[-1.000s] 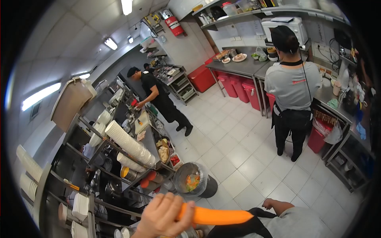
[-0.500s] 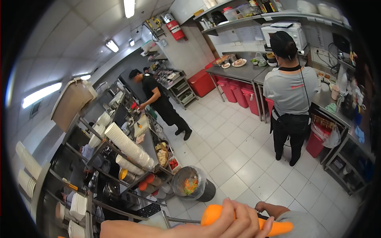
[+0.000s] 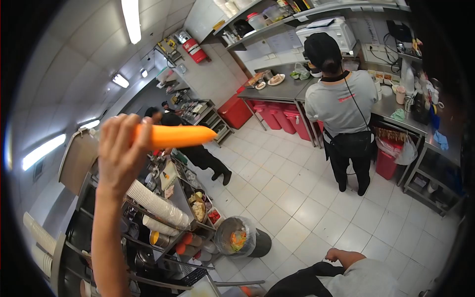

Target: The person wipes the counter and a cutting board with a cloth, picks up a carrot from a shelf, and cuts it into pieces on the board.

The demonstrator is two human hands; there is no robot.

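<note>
L hand [image 3: 118, 148] grips carrot [image 3: 180, 136] round one end, tapered tip free, up & left of the bin [image 3: 235, 238] in view, R hand out of frame; carrot's prob. light, stiff, poss. slick & snappable, best held round the thicker part.

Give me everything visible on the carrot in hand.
The carrot is bright orange and tapered, narrowing to a blunt free tip. Its surface looks smooth, firm and peeled, though slight blur hides fine texture. No cut shows on the exposed length; the other end is hidden in the grip. It lies roughly level across the view, tip to the right, held up in the air. Only the bare left hand visibly touches it, fingers and thumb wrapped around.
</note>
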